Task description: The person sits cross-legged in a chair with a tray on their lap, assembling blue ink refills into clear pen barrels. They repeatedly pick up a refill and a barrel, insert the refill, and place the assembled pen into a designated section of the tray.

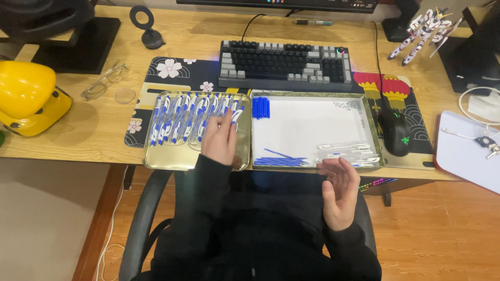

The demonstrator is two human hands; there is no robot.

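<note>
The left hand (219, 141) reaches over the shallow gold-coloured metal tray (156, 161), its grip pinched together on one white-and-blue plastic pen (235, 115) at the right end of the row of assembled white-and-blue pens (182, 117) lying side by side in that tray. The held pen sticks out up and to the right of the fingertips, touching or just above its neighbours; I cannot tell which.

The right hand (339, 190) hovers open, palm turned inward, fingers apart and holding nothing, at the near edge of the tabletop (88, 130). Just beyond its fingertips sits the white-lined rectangular tray (307, 125), with clear plastic pen barrels (346, 153) directly ahead of the grip, thin blue ink refills (278, 160) to its left, and a small stack of blue pen caps (261, 107) at the tray's far left corner.
</note>
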